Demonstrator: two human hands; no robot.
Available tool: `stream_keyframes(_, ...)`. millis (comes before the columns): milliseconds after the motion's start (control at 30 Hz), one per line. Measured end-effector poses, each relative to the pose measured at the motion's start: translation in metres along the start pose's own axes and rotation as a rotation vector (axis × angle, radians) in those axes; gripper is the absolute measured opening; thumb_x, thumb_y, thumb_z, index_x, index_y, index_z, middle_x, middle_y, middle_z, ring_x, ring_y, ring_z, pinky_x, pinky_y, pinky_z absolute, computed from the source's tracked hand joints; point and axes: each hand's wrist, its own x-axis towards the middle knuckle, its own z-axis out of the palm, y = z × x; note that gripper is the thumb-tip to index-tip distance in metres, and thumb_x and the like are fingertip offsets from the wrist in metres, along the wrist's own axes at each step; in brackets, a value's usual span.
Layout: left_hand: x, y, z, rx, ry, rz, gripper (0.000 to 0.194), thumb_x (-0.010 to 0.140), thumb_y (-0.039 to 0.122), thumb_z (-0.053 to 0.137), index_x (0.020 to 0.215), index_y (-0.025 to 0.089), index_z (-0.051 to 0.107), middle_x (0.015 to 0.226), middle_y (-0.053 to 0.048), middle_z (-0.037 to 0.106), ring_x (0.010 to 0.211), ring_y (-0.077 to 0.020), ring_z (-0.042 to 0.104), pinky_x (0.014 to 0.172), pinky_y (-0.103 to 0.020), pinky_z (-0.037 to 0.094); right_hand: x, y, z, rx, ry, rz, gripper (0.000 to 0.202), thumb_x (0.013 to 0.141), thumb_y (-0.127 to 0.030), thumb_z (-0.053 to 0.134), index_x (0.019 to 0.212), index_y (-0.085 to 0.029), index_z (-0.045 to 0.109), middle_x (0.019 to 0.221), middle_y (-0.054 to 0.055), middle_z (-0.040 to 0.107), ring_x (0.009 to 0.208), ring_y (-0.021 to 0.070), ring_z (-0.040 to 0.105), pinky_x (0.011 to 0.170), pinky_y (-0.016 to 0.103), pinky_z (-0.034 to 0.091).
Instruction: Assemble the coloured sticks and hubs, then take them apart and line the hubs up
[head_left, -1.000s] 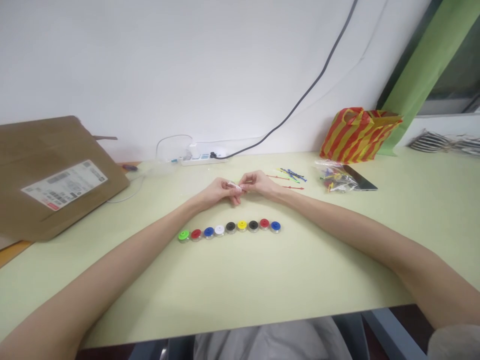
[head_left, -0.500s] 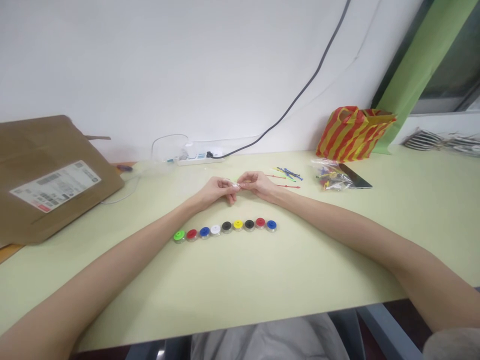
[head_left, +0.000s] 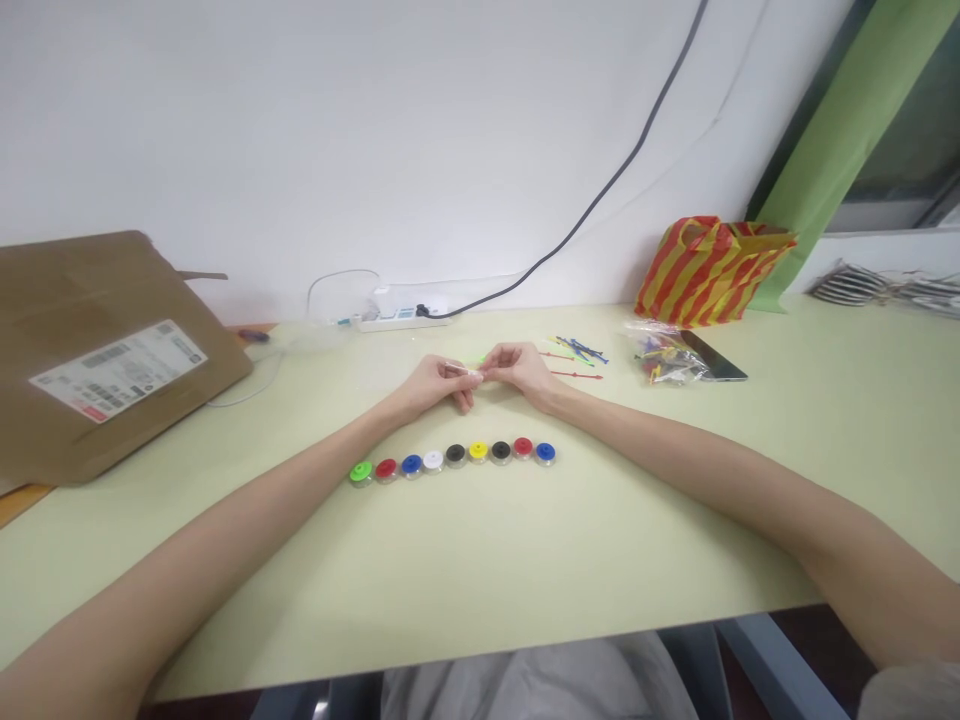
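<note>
My left hand (head_left: 435,386) is closed in a pinch on a thin white stick-like piece (head_left: 463,370), too small to make out fully. My right hand (head_left: 519,368) meets it fingertip to fingertip, thumb and forefinger pinched at the piece's right end. What lies between those right fingertips is hidden. In front of both hands runs a row of several small round discs with clear undersides, among them a green disc (head_left: 361,470), a white disc (head_left: 433,458), a yellow disc (head_left: 478,450) and a blue disc (head_left: 546,452). Thin red sticks (head_left: 576,376) lie just beyond my right hand.
Blue, yellow and green sticks (head_left: 581,350) lie loosely behind the red ones. A clear bag of coloured parts (head_left: 660,360) and a dark flat device (head_left: 716,358) sit farther right, before a striped bag (head_left: 705,275). A cardboard package (head_left: 97,300) leans left; a power strip (head_left: 394,320) is by the wall.
Both hands stay together, with only slight finger movement at the white piece, which shows a little more clearly now. The whole view has shifted slightly; the discs lie as before.
</note>
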Motion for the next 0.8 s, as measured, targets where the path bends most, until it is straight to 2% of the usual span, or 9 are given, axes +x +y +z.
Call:
stream_keyframes(100, 0.001, -0.002, -0.001, -0.025, 0.026, 0.003, 0.041, 0.077, 0.049, 0.087, 0.082, 0.011, 0.075, 0.071, -0.013, 0.077, 0.057, -0.0203, 0.072, 0.06, -0.029, 0.058, -0.002, -0.003, 0.001, -0.04, 0.022, 0.006, 0.027, 0.06, -0.028, 0.09, 0.08, -0.016, 0.076, 0.079, 0.005, 0.077, 0.074, 0.017, 0.07, 0.076, 0.03, 0.054)
stream_keyframes(233, 0.001, -0.004, -0.003, -0.07, 0.086, 0.015, 0.042, 0.075, 0.051, 0.087, 0.078, 0.011, 0.073, 0.07, -0.012, 0.076, 0.055, -0.0191, 0.071, 0.058, -0.028, 0.057, -0.002, -0.005, 0.0, -0.052, 0.019, 0.023, 0.036, 0.066, -0.033, 0.089, 0.096, -0.015, 0.079, 0.082, 0.006, 0.079, 0.074, 0.0177, 0.07, 0.077, 0.032, 0.055)
stream_keyframes(400, 0.001, -0.005, -0.004, -0.066, 0.09, 0.017, 0.042, 0.076, 0.05, 0.087, 0.078, 0.011, 0.072, 0.07, -0.012, 0.075, 0.054, -0.0182, 0.07, 0.058, -0.028, 0.056, -0.004, -0.006, 0.002, -0.086, 0.004, -0.014, 0.036, 0.068, -0.032, 0.087, 0.097, -0.014, 0.079, 0.092, 0.01, 0.081, 0.073, 0.0167, 0.069, 0.076, 0.032, 0.056)
stream_keyframes(600, 0.001, -0.007, -0.005, -0.037, 0.068, 0.028, 0.041, 0.075, 0.048, 0.088, 0.079, 0.011, 0.071, 0.069, -0.01, 0.075, 0.056, -0.0178, 0.07, 0.06, -0.027, 0.056, -0.007, -0.009, 0.004, -0.272, -0.019, -0.084, 0.029, 0.075, -0.032, 0.079, 0.098, -0.013, 0.079, 0.084, 0.008, 0.079, 0.073, 0.018, 0.069, 0.065, 0.028, 0.051)
stream_keyframes(700, 0.0, -0.007, -0.005, -0.01, 0.061, 0.023, 0.04, 0.076, 0.048, 0.087, 0.079, 0.011, 0.071, 0.067, -0.01, 0.075, 0.056, -0.0173, 0.07, 0.062, -0.027, 0.056, -0.007, -0.01, 0.002, -0.291, -0.057, -0.082, 0.031, 0.076, -0.033, 0.079, 0.102, -0.014, 0.079, 0.089, 0.009, 0.079, 0.077, 0.0192, 0.07, 0.065, 0.027, 0.052)
stream_keyframes(800, 0.0, -0.007, -0.006, 0.007, 0.05, 0.024, 0.039, 0.077, 0.048, 0.086, 0.078, 0.012, 0.072, 0.066, -0.01, 0.075, 0.057, -0.0172, 0.07, 0.065, -0.028, 0.057, -0.007, -0.011, 0.001, -0.266, -0.094, -0.065, 0.033, 0.076, -0.035, 0.08, 0.102, -0.014, 0.078, 0.086, 0.008, 0.079, 0.07, 0.0173, 0.068, 0.063, 0.028, 0.052)
